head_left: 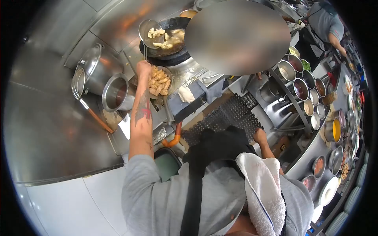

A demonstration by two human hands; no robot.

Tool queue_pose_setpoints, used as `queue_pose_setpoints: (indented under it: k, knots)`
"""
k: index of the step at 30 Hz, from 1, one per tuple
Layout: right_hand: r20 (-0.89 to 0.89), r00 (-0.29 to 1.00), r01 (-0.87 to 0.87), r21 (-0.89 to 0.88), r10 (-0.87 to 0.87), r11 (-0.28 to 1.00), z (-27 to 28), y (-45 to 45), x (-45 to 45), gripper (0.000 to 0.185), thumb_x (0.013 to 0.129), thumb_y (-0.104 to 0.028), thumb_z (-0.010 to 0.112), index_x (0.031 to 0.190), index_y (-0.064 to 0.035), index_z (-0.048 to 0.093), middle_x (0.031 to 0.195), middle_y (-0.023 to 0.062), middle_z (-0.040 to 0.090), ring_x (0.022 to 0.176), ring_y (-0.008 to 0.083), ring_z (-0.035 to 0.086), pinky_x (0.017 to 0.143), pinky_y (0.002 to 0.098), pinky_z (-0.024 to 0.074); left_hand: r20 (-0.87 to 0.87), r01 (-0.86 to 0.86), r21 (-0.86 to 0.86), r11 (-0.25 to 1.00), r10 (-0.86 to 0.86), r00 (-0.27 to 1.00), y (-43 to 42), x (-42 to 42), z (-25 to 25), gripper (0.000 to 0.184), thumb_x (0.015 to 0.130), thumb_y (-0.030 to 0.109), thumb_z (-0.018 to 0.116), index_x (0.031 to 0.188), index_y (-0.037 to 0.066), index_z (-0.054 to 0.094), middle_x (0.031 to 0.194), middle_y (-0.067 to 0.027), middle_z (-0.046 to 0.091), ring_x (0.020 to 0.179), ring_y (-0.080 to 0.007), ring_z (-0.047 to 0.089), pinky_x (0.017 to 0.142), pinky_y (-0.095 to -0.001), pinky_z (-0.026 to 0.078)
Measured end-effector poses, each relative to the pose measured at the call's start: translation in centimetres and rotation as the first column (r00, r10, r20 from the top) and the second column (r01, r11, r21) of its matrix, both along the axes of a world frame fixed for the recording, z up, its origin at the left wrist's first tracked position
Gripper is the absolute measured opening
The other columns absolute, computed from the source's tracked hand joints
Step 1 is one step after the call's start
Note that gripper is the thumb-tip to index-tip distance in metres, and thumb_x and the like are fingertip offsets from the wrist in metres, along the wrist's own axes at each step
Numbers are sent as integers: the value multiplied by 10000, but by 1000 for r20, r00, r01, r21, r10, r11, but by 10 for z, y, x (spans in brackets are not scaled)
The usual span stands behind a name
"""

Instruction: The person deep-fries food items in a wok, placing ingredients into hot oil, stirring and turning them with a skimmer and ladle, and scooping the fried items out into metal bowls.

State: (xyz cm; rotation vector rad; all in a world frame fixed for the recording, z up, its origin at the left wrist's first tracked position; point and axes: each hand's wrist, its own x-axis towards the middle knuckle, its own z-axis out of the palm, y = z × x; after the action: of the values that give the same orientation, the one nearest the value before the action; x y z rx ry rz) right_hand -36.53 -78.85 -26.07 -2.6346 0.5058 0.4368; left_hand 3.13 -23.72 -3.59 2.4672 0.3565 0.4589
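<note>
At the upper left, my left hand (pixel 143 69) is closed around the handle of a round strainer (pixel 142 28). Pale pieces (pixel 156 33) lie in the strainer, which is over the left side of a dark wok (pixel 170 23). More pale pieces (pixel 173 40) are in the wok. Just right of my left hand, a pan (pixel 168 111) with a metal handle holds browned pieces (pixel 159 81). My right hand (pixel 260 136) is low beside my body, above the dark floor mat (pixel 224 120), its fingers curled with nothing visible in them.
A large lidded pot (pixel 106 65), a steel container (pixel 116 92) and a wooden-handled strainer (pixel 95 115) stand left. A white cloth (pixel 186 94) lies on the stove edge. Rows of steel containers (pixel 301 89) and bowls (pixel 336 160) fill the right. Another person (pixel 326 24) is at upper right.
</note>
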Motion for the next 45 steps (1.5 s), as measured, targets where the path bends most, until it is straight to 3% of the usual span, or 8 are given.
queue_pose_setpoints:
  k: [8, 12, 14, 18, 20, 23, 40, 45]
  knots:
    - [115, 992, 33, 94, -44, 995, 21, 1, 25, 343, 763, -123, 490, 1048, -33, 656, 999, 247, 643, 965, 413, 613, 875, 442, 484, 23, -99, 274, 957, 96, 995, 22, 8, 56, 201, 822, 120, 546, 939, 46, 692, 963, -187, 676, 901, -346, 652, 767, -402, 519]
    - [69, 991, 111, 110, -119, 988, -7, -26, 6, 360, 760, -147, 504, 1062, -19, 649, 1012, 251, 640, 969, 412, 612, 880, 434, 480, -226, -190, -704, 684, 38, 974, 98, 34, 31, 185, 855, 141, 541, 887, 25, 681, 909, -175, 683, 811, -303, 672, 651, -352, 527]
    - [76, 995, 65, 72, -70, 995, -20, -41, -17, 376, 746, -169, 529, 1065, -11, 650, 1020, 251, 640, 964, 409, 613, 870, 435, 481, -312, -48, -104, 993, 13, 950, 112, 14, 40, 186, 850, 140, 543, 875, 18, 681, 910, -199, 677, 815, -313, 671, 659, -363, 527]
    - [-50, 982, 187, 114, -183, 976, 5, -42, -70, 389, 708, -155, 558, 1046, 8, 661, 1029, 272, 632, 1016, 403, 600, 902, 418, 468, -421, 279, 749, 602, 106, 901, 138, -11, 35, 188, 841, 139, 547, 857, 7, 680, 912, -235, 668, 821, -328, 670, 671, -378, 527]
    - [-97, 982, 167, 76, -160, 983, 5, -45, -93, 380, 722, -161, 558, 1048, 2, 666, 1024, 261, 641, 1017, 391, 607, 914, 404, 468, -83, -138, 406, 903, 187, 979, 143, -20, 16, 210, 845, 153, 538, 879, -4, 674, 961, -232, 665, 900, -374, 651, 767, -418, 519]
    - [-155, 979, 138, 51, -129, 989, 4, -44, -95, 374, 732, -165, 560, 1052, -4, 670, 1026, 254, 646, 1018, 383, 612, 924, 391, 469, -265, 150, 537, 830, -2, 964, 162, -1, -13, 207, 837, 155, 548, 888, -6, 668, 1000, -228, 657, 975, -404, 618, 849, -453, 489]
    - [-82, 983, 171, 79, -165, 982, 28, -38, -54, 397, 732, -139, 525, 1081, -2, 657, 1063, 262, 632, 1030, 393, 600, 921, 401, 460, -167, 19, 439, 898, 60, 984, 37, 66, 51, 277, 811, 119, 513, 989, -37, 657, 1087, -248, 631, 918, -341, 663, 737, -403, 536]
    - [-97, 984, 159, 86, -151, 983, 4, -47, -88, 383, 724, -167, 559, 1050, -1, 674, 1014, 267, 643, 1000, 383, 617, 901, 404, 472, -390, -117, -472, 874, -88, 917, 109, 58, 26, 132, 864, 51, 433, 826, 19, 555, 753, -135, 576, 528, -217, 527, 420, -357, 393]
